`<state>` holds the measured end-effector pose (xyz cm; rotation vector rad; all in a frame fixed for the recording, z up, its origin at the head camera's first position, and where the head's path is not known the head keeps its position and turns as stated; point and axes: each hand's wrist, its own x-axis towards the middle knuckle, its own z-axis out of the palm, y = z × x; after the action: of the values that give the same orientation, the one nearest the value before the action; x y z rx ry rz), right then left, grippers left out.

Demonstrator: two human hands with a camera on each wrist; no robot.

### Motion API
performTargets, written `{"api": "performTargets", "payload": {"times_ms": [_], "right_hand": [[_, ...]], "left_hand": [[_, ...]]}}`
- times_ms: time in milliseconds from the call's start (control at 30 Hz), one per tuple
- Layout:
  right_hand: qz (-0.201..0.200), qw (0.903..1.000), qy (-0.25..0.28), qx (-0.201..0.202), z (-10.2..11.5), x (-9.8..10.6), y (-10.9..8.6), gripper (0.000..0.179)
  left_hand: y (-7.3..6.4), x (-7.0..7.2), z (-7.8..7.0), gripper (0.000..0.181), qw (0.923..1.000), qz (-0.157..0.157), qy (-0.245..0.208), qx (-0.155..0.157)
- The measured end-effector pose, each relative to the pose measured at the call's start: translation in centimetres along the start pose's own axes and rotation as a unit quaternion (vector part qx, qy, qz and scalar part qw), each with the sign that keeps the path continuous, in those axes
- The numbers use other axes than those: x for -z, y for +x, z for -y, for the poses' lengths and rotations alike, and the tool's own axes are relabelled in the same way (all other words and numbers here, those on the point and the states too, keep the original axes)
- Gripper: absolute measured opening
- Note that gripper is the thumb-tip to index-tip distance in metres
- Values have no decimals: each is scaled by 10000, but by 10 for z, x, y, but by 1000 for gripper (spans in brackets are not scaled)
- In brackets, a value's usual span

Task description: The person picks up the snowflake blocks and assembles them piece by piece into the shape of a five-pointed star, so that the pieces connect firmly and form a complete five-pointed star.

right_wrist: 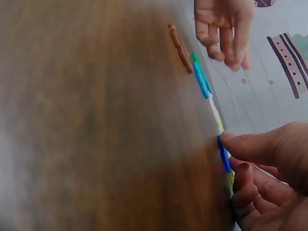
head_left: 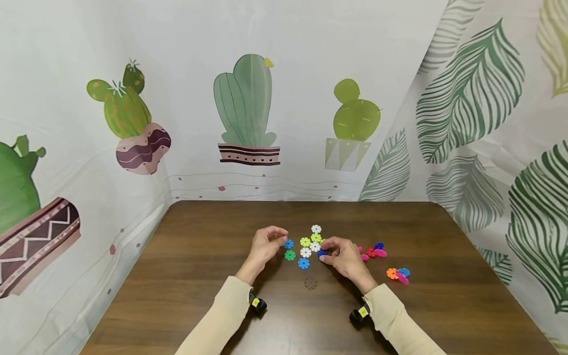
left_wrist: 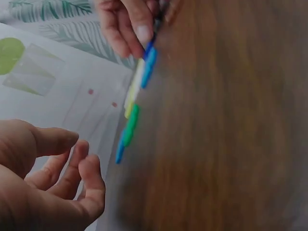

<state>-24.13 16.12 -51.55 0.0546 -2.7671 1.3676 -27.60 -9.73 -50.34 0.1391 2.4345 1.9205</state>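
Flat notched plastic discs lie on the brown table. My left hand [head_left: 265, 246] has its fingertips right beside a blue disc [head_left: 289, 243], which lies just above a green disc [head_left: 290, 255]. Thumb and fingers of that left hand [left_wrist: 62, 178] are loosely bent with a gap between them and nothing held. A dark blue disc [right_wrist: 224, 154] is pinched between the thumb and fingers of my right hand [head_left: 345, 256], low over the table. Next to it are white discs [head_left: 305, 252], yellow-green discs [head_left: 305, 242] and a lighter blue disc [head_left: 303, 263].
A brown disc [head_left: 310, 283] lies nearer to me. Right of my right hand are red, pink and blue discs [head_left: 371, 252], and an orange disc [head_left: 392, 273] with pink and blue ones. A printed cloth [head_left: 301, 123] hangs behind the table [head_left: 199, 296].
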Motion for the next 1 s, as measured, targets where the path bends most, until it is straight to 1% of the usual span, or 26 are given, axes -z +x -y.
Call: {"api": "performTargets", "payload": {"times_ms": [100,200,300,400,533,667,833,1000], "right_hand": [[15,10000,16,29,0,-1,1,29],[3,10000,60,-42,-1,-2,1,29],[-11,9999,103,-61,-2,-2,1,30],[8,9998,177,-5,-4,-2,1,30],[33,9993,360,22,-6,-2,0,30],[-17,9986,520,26,-6,-2,-1,31],[-127,9970,768,53,-7,-4,-1,32],[-192,9943,1046,37,-6,-5,0,32]], "left_hand": [[4,0,3,18,9985,-50,527,-144],[5,-1,6,21,9948,62,988,-240],[6,-3,7,24,9885,200,1439,-414],[8,-5,8,24,9828,259,1742,-555],[8,-7,7,21,9795,318,1898,-603],[8,-7,6,21,9788,416,1904,-634],[7,-8,7,26,9793,483,1846,-672],[8,-7,5,30,9781,524,1901,-661]]}}
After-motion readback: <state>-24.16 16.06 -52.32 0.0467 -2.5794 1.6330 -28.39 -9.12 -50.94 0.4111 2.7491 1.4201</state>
